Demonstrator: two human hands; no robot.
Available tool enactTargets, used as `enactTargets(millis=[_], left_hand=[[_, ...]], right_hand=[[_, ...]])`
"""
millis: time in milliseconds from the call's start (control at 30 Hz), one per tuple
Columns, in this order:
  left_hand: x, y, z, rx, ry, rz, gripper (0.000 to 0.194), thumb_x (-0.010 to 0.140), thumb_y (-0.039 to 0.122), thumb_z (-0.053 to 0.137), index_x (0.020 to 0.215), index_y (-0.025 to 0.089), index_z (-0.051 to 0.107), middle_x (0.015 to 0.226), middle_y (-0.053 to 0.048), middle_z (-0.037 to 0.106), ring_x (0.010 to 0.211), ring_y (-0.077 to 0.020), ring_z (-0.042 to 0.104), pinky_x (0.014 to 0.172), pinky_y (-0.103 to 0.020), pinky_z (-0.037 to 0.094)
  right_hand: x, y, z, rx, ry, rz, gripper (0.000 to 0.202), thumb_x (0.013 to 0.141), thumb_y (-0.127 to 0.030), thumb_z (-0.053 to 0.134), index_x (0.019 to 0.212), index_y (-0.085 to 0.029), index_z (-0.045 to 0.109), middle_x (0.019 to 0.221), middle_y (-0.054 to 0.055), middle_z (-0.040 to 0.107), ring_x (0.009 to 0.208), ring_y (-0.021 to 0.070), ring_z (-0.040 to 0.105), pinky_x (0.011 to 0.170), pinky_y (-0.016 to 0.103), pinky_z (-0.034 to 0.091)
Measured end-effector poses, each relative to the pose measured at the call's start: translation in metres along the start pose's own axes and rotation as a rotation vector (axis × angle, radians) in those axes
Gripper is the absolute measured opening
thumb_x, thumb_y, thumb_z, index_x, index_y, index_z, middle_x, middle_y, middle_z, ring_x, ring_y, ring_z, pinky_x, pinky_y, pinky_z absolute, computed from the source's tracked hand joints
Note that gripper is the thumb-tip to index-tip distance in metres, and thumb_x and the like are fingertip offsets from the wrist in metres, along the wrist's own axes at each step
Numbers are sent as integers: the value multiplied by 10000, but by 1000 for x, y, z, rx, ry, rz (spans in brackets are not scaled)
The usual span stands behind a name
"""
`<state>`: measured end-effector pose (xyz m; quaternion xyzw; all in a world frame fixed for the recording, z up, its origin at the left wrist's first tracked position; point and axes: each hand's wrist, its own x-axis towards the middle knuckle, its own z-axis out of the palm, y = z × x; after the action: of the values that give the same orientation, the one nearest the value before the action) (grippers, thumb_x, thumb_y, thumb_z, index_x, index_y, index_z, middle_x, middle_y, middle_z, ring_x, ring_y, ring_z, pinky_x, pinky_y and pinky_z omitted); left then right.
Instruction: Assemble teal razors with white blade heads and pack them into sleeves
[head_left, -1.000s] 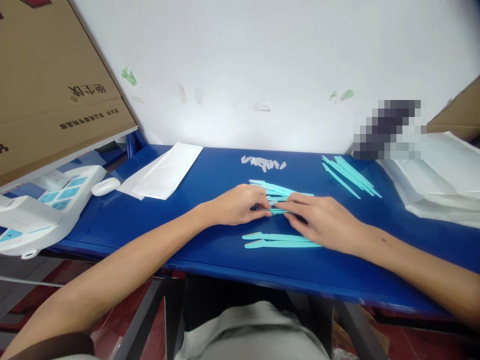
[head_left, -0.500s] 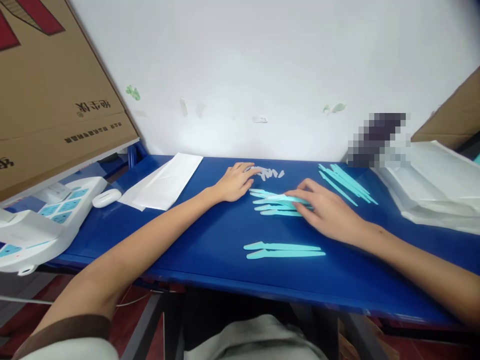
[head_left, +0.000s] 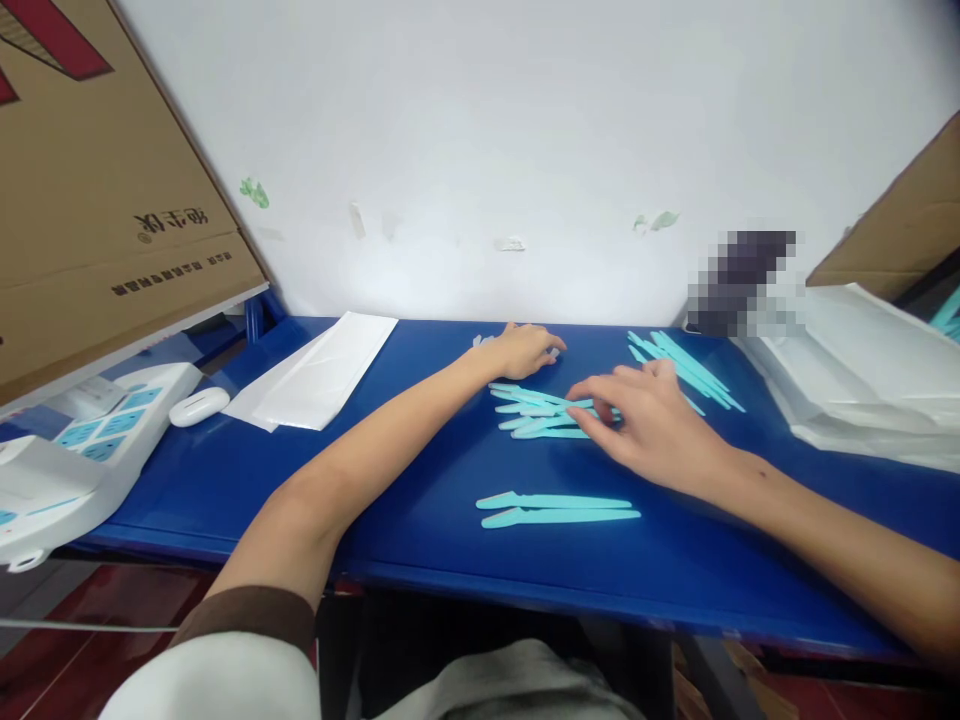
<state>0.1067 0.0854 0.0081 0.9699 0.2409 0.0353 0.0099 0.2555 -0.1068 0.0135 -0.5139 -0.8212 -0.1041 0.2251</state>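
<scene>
My left hand point(head_left: 525, 349) reaches to the far part of the blue table, over a cluster of small pale translucent caps point(head_left: 481, 341). Its fingers are stretched out and cover most of the caps. My right hand point(head_left: 641, 415) hovers at the handle ends of several turquoise eyebrow razors point(head_left: 517, 409) lying together. Thumb and fingers there are curved but apart, and no razor is lifted in them. Nearer the front edge lie two more eyebrow razors point(head_left: 559, 502), side by side. Behind my right hand is another bunch of eyebrow razors point(head_left: 697, 368).
White paper sheets point(head_left: 330, 375), a white oval case point(head_left: 199, 406) and a white power strip point(head_left: 127, 440) lie left. A cardboard box point(head_left: 127, 180) leans there. White plastic bags point(head_left: 862, 370) lie right. A white wall point(head_left: 465, 150) stands behind the blue table point(head_left: 405, 470).
My left hand has moved right, across the caps. My right hand has risen a little, its thumb and fingers wider apart above the razors. The view has shifted slightly.
</scene>
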Motion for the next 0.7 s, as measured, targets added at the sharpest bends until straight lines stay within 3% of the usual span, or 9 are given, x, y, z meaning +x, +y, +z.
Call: enactTargets(millis=[100,167,400,600,700], left_hand=[[-2,-2,3,9,-2,35,419,1041,221,416,1380,199,661,1395,-144,666,1311,-298,602,1051,-443,479],[-4,-4,4,39,-3,58,448,1024,168,395,1384,175,662,1379,-164,663,1297,-302,609,1049,-452,482],[-6,-8,-1,65,-29,159,533,907,14,434,1373,123,669,1380,-175,663,1261,-270,626,1050,-384,492],[-8,-13,-9,72,-62,283,631,796,-83,470,1376,70,666,1420,-179,657,1293,-241,628,1064,-297,497],[-8,-14,-12,96,-72,297,640,774,-94,482,1353,86,686,1396,-173,679,1262,-248,651,1032,-308,518]], right_hand=[[-1,-5,-5,87,-28,-9,278,1018,-368,529,913,-195,720,500,-43,508,534,153,467,752,369,363],[-2,-8,-9,153,-64,-47,275,1007,-341,527,890,-195,729,472,-34,494,551,173,494,692,335,378],[-10,-16,-11,354,-364,-163,287,1042,-301,478,1023,-192,743,780,27,716,665,154,627,645,288,407],[-11,-22,-15,376,-582,-167,374,988,-554,586,1117,-226,713,1002,53,709,843,202,646,731,312,434],[-10,-24,-20,363,-612,-140,386,975,-598,587,1033,-236,710,831,23,667,805,209,608,805,347,432]])
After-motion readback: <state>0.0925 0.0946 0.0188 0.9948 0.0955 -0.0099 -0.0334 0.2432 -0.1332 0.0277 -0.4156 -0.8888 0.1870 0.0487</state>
